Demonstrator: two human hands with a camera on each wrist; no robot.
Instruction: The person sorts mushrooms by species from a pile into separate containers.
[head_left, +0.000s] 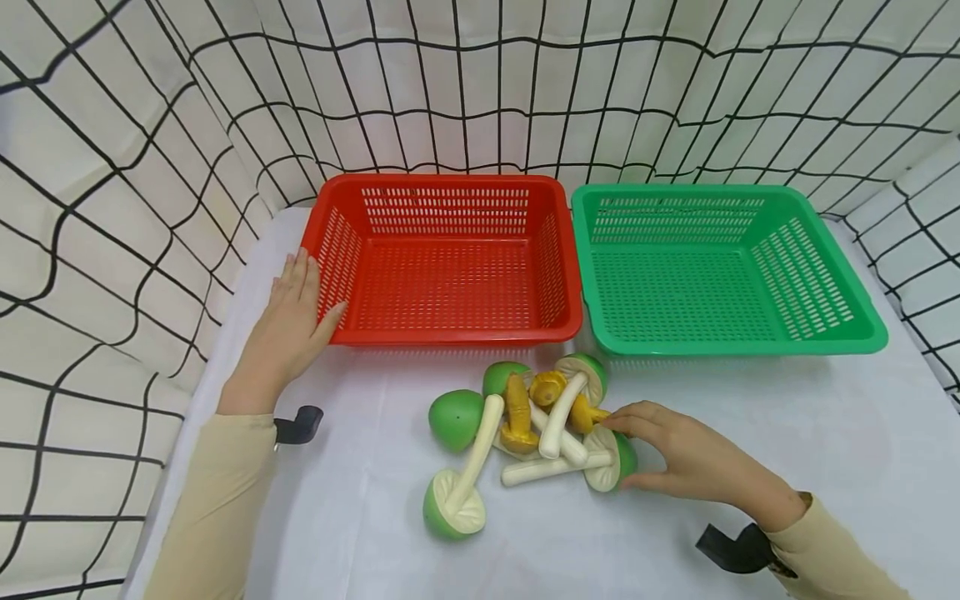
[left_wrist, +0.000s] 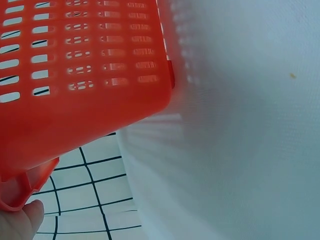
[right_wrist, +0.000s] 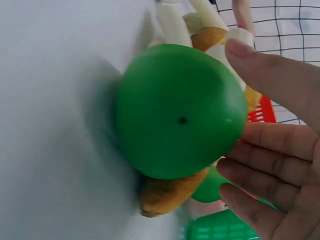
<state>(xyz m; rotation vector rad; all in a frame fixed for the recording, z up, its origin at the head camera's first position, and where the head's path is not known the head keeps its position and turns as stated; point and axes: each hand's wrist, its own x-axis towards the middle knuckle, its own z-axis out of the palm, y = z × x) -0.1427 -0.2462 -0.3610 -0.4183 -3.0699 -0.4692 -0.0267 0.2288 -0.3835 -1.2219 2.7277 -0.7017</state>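
My left hand (head_left: 288, 325) rests on the front-left corner of the red basket (head_left: 450, 283), fingers straight along its left rim and thumb on the front rim. In the left wrist view a fingertip (left_wrist: 34, 212) shows at the basket's rim. My right hand (head_left: 686, 458) stands at the right side of a pile of toy mushrooms, fingers and thumb spread around a green-capped mushroom (head_left: 627, 460). That cap (right_wrist: 182, 100) fills the middle of the right wrist view, with the fingers beside it. Yellow-brown mushrooms (head_left: 519, 417) lie among the green-capped ones.
The green basket (head_left: 675, 292) stands right of the red one, both behind the pile. One green-capped mushroom (head_left: 456, 504) lies nearest the front, stem pointing back. Black grid netting (head_left: 495, 108) over white cloth walls off the back and sides of the white table (head_left: 360, 517).
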